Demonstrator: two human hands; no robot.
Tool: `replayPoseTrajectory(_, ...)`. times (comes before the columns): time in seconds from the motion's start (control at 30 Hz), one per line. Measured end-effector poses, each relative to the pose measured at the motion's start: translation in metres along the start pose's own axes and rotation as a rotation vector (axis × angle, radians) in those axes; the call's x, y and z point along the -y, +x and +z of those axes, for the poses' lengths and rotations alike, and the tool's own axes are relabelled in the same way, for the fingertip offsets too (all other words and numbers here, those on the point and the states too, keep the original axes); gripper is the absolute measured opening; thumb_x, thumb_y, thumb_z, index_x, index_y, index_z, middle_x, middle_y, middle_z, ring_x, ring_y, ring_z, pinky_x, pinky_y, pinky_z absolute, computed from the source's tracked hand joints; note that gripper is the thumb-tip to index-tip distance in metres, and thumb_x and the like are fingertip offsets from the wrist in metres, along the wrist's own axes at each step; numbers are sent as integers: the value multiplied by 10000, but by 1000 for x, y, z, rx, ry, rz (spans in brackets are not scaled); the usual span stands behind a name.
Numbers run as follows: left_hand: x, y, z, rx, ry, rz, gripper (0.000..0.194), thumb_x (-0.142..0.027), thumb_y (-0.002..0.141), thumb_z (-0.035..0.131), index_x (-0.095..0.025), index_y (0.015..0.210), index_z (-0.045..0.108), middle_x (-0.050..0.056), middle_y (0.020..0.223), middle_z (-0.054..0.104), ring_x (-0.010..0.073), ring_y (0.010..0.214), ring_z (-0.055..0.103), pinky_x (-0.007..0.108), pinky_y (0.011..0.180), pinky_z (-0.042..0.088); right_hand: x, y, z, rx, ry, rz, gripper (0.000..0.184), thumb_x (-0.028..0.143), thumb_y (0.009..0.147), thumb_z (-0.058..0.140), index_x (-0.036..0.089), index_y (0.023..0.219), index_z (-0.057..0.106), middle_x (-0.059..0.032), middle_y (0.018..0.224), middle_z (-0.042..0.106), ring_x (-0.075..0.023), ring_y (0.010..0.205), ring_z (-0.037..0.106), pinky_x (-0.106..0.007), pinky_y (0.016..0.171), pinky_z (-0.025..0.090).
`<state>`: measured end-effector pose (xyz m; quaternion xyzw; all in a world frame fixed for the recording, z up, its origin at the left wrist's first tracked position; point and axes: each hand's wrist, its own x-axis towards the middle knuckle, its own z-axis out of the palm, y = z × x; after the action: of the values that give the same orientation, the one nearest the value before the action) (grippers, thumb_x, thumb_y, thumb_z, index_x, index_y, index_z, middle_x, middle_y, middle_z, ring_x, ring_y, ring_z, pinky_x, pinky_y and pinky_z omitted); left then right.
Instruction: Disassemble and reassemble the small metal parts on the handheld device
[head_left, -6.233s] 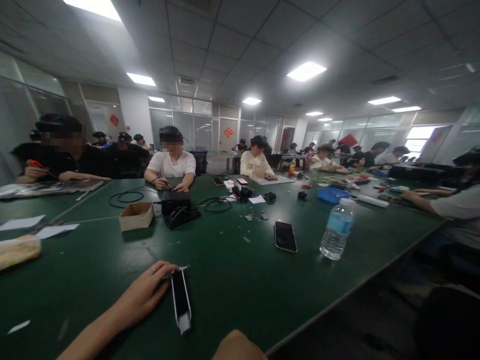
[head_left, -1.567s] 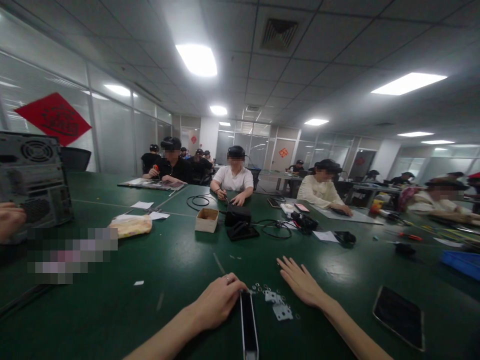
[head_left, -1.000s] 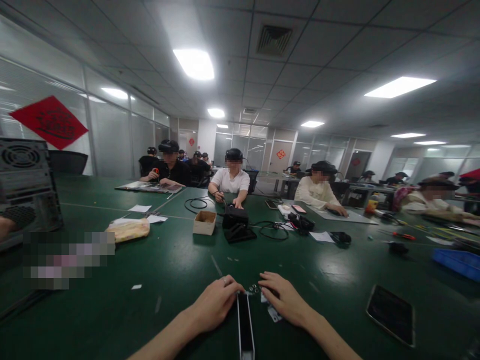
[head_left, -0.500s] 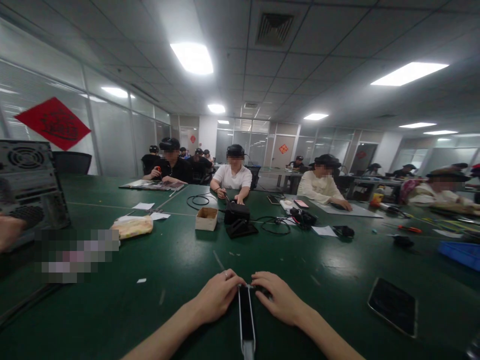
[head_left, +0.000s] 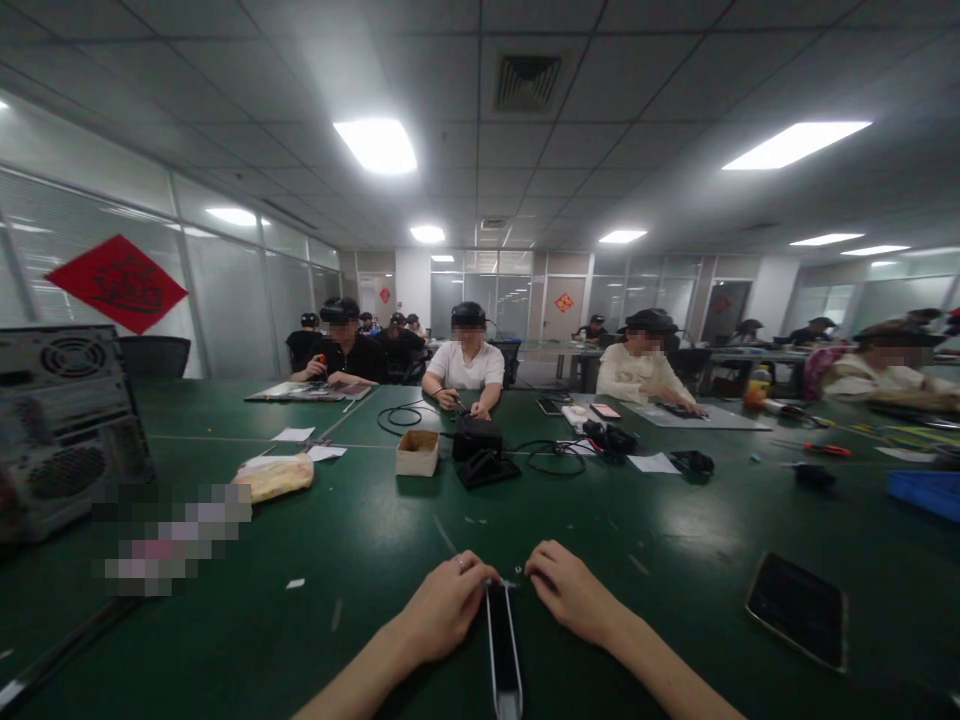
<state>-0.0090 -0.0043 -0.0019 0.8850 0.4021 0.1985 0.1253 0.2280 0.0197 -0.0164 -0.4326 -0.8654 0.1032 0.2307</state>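
A long, narrow black object with pale metal edges [head_left: 503, 640] lies on the green table [head_left: 360, 640], pointing away from me. My left hand [head_left: 450, 608] is closed at its far end, with thumb and fingertips on that end. Off to the right, my right hand [head_left: 576, 596] is apart from the object. Its fingers are curled in, and whatever they may hold is hidden. A tiny round metallic piece [head_left: 517, 570] sits between the two hands, close to my right fingertips.
A phone [head_left: 798, 610] lies to the right. Ahead stand an open box [head_left: 417, 455] and a black device [head_left: 478, 440] with cables. A computer case [head_left: 71, 430] and a yellowish packet [head_left: 276, 478] are at left, a blue tray [head_left: 926, 492] at right. Co-workers sit opposite.
My right hand has moved away from the far end of the black object, leaving a gap with the tiny metallic piece in it. The left hand stays there. The view has tilted slightly up.
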Motion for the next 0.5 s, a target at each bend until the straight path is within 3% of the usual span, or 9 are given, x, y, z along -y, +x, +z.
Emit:
replayPoseTrajectory(0.3,-4,5,5,6,113,-24,271,-135,873,402,-242,1096,511,27,1008,561,172,895,564,281,815,446,23,8,7,53,-224,142,340,18,790,438,188,1018,625,-105,1051,582,-247,957,543,-359,806,457)
replayPoseTrajectory(0.5,-2,5,2,24,65,-16,277,-127,870,407,-234,1100,520,29,1013,572,168,901,564,275,817,445,14,7,15,-1,-228,121,370,31,783,448,209,1067,605,-92,1040,574,-237,947,528,-351,804,452)
